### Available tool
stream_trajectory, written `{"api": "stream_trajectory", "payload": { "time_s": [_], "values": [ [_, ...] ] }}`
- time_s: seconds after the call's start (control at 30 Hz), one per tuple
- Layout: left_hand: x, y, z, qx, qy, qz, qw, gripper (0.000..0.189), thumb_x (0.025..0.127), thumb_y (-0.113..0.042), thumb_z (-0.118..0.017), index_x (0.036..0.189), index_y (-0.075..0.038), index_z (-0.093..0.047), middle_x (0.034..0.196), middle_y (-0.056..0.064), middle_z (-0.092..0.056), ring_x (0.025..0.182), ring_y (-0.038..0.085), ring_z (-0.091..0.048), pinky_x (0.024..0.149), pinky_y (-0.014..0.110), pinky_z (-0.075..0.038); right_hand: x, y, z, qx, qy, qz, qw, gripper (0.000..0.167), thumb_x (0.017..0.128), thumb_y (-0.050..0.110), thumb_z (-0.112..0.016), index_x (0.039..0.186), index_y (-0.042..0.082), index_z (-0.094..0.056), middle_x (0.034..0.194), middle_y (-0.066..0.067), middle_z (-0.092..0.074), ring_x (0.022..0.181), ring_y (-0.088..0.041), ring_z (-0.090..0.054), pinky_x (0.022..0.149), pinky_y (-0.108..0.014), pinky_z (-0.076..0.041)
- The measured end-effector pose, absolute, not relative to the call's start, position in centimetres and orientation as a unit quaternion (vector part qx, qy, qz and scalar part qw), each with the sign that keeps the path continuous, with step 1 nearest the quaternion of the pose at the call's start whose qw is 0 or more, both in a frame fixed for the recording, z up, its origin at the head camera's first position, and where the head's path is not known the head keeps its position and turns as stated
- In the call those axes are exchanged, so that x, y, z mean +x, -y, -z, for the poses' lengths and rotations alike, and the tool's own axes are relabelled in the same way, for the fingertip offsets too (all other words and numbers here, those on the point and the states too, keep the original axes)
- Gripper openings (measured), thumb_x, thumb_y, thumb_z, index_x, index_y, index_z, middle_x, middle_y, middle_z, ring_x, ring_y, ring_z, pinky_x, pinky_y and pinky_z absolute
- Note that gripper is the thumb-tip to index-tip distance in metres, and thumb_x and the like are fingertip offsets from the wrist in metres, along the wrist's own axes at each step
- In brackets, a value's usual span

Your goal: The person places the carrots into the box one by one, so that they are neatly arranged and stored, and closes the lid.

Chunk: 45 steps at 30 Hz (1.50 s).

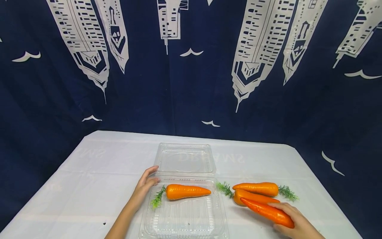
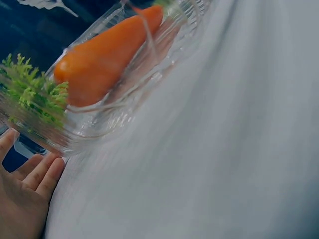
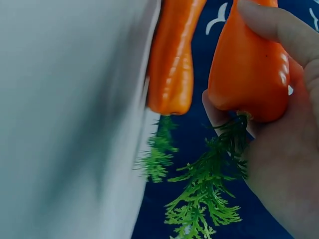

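My right hand (image 1: 293, 219) grips a red-orange carrot (image 1: 268, 211) by its thick end, thumb on one side, its tip pointing left. Green leaves hang from this carrot's top (image 3: 249, 74) in the right wrist view. Just behind it lie two more carrots, one with its leaves to the left (image 1: 253, 196) and one with its leaves to the right (image 1: 259, 188). A clear plastic clamshell box (image 1: 185, 222) lies unfolded on the table, with one carrot (image 1: 188, 192) in its base, leaves to the left. My left hand (image 1: 144, 186) touches the box's left edge near the hinge, fingers extended.
The box's lid (image 1: 185, 159) lies folded back behind the base. A white cloth covers the table (image 1: 89, 186). Behind it hangs a dark blue curtain (image 1: 185, 93) with white buildings and birds. A small dark speck (image 1: 104, 223) shows at the front left.
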<state>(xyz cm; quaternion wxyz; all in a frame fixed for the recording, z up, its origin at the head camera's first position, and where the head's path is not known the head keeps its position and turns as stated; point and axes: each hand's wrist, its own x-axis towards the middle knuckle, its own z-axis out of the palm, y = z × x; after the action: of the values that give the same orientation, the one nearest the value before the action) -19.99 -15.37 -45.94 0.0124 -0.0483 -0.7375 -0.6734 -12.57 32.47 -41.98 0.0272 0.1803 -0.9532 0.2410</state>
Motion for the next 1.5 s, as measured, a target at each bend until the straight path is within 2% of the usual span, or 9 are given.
{"api": "stream_trajectory", "payload": {
  "time_s": [0.13,0.27,0.43,0.63,0.77,1.03,1.23,1.5],
  "values": [
    [-20.0,15.4,46.0,-0.046,0.738,0.673,0.012,0.046,0.088,-0.014,-0.051,0.133,-0.013,-0.04,0.14,0.011,-0.034,0.099,0.006,-0.053,0.087,0.018,-0.043,-12.3,-31.7,41.5,0.223,0.932,-0.252,0.136,0.057,0.062,0.01,-0.08,0.114,0.02,-0.058,0.106,0.021,-0.05,0.089,0.011,-0.039,0.064,-0.011,-0.034],
    [-19.9,15.4,46.0,-0.045,0.738,0.673,0.012,0.045,0.088,-0.015,-0.051,0.132,-0.015,-0.041,0.14,0.01,-0.034,0.1,0.005,-0.053,0.088,0.018,-0.043,-12.2,-30.6,40.7,0.246,0.917,-0.246,0.192,0.064,0.056,0.002,-0.081,0.114,0.018,-0.059,0.112,0.024,-0.046,0.098,0.014,-0.034,0.072,-0.001,-0.03],
    [-19.9,15.3,45.9,-0.049,0.738,0.673,0.013,0.045,0.088,-0.015,-0.051,0.132,-0.015,-0.041,0.14,0.01,-0.035,0.101,0.006,-0.053,0.088,0.018,-0.043,-11.9,-29.2,39.1,0.215,0.928,-0.239,0.191,0.06,0.062,0.008,-0.08,0.115,0.022,-0.058,0.113,0.022,-0.046,0.098,0.015,-0.032,0.072,-0.004,-0.033],
    [-20.0,15.3,45.9,-0.053,0.736,0.674,0.014,0.045,0.089,-0.014,-0.051,0.133,-0.013,-0.04,0.14,0.011,-0.034,0.1,0.006,-0.053,0.088,0.019,-0.044,-11.9,-26.7,37.2,0.192,0.939,-0.229,0.169,0.053,0.069,0.018,-0.077,0.116,0.028,-0.056,0.11,0.009,-0.053,0.095,0.009,-0.038,0.072,-0.011,-0.042],
    [-20.0,15.3,46.0,-0.055,0.735,0.676,0.015,0.046,0.089,-0.013,-0.05,0.133,-0.012,-0.04,0.139,0.012,-0.035,0.1,0.006,-0.053,0.088,0.019,-0.044,-11.9,-25.0,36.2,0.198,0.941,-0.216,0.168,0.052,0.071,0.023,-0.076,0.117,0.032,-0.055,0.111,0.011,-0.054,0.097,0.005,-0.04,0.073,-0.017,-0.046],
    [-20.1,15.4,46.0,-0.054,0.736,0.675,0.014,0.046,0.088,-0.012,-0.05,0.133,-0.012,-0.04,0.14,0.012,-0.035,0.099,0.005,-0.053,0.087,0.018,-0.044,-12.3,-22.2,35.5,0.238,0.925,-0.224,0.193,0.057,0.069,0.02,-0.077,0.119,0.035,-0.054,0.115,0.016,-0.054,0.1,-0.001,-0.048,0.076,-0.022,-0.05],
    [-20.1,15.4,46.0,-0.054,0.737,0.674,0.013,0.045,0.089,-0.013,-0.05,0.133,-0.013,-0.04,0.139,0.012,-0.034,0.098,0.005,-0.054,0.086,0.018,-0.044,-12.9,-20.4,35.8,0.276,0.911,-0.239,0.193,0.058,0.071,0.015,-0.076,0.121,0.034,-0.053,0.117,0.017,-0.052,0.104,0.0,-0.045,0.074,-0.021,-0.051],
    [-20.1,15.4,46.0,-0.053,0.737,0.674,0.012,0.045,0.089,-0.013,-0.05,0.133,-0.013,-0.04,0.14,0.012,-0.034,0.097,0.005,-0.054,0.086,0.018,-0.044,-13.8,-17.7,36.0,0.299,0.901,-0.244,0.199,0.056,0.073,0.018,-0.075,0.122,0.034,-0.053,0.118,0.02,-0.052,0.107,-0.001,-0.046,0.081,-0.027,-0.05]
  ]
}}
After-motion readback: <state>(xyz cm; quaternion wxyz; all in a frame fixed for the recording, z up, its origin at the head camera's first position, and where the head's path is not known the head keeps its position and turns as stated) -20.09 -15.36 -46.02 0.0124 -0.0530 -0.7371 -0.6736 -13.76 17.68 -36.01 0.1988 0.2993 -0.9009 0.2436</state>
